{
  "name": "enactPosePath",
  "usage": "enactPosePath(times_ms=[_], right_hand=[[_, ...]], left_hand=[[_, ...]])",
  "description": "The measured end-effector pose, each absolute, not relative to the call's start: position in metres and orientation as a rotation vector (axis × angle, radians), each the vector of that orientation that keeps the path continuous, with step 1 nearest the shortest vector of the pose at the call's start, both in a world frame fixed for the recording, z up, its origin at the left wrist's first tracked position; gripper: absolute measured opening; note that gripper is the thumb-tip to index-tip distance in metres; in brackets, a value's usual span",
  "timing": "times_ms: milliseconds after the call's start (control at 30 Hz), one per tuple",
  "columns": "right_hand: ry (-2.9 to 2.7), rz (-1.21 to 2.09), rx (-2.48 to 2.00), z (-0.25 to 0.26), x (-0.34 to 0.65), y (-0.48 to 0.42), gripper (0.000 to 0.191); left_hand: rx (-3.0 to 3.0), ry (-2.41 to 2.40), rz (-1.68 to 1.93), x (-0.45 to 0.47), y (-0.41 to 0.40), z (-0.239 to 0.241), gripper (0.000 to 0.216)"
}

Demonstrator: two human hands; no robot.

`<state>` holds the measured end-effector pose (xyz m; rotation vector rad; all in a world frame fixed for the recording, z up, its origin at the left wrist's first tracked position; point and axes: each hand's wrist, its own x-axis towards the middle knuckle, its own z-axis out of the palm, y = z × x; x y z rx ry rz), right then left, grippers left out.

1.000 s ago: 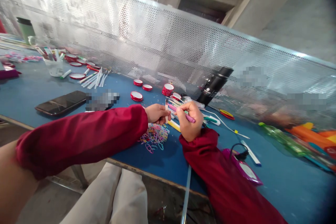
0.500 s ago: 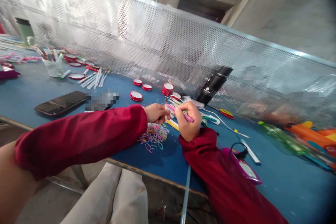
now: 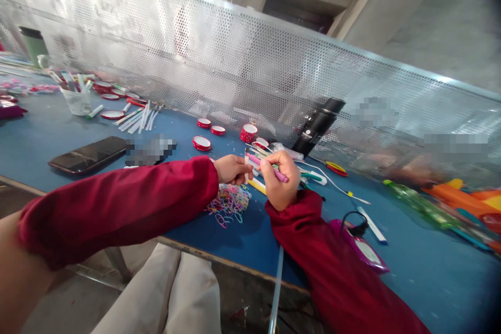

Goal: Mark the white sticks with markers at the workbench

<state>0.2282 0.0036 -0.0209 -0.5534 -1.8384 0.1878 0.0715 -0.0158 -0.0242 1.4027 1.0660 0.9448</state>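
Note:
My right hand (image 3: 280,179) is closed around a bundle of thin coloured sticks or pens (image 3: 270,171), a pink one sticking out over the fingers. My left hand (image 3: 233,168) pinches something small at the left end of that bundle; I cannot make out what. Both hands hover just above the blue table (image 3: 47,130). A heap of small coloured rubber bands (image 3: 230,202) lies directly below them. Both arms wear dark red sleeves.
A dark phone (image 3: 89,153) lies at the left. Red and white round lids (image 3: 202,142) and white sticks (image 3: 138,118) are scattered behind. A black flask (image 3: 319,126) leans on the perforated metal screen. A purple device with a cable (image 3: 362,248) lies right, beside a green bottle (image 3: 420,206).
My right hand has drawn slightly closer to the left hand, so the fingertips now meet at the bundle. The view has shifted a little.

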Motion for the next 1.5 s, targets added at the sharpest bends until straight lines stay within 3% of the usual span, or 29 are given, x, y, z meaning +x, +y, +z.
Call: enactPosePath(times_ms=[1500], right_hand=[[-1.866,0.193,-0.591,-0.0212,0.229,0.0056,0.012]], left_hand=[[1.443,1.08,0.935,0.0706,-0.0122,-0.027,0.028]])
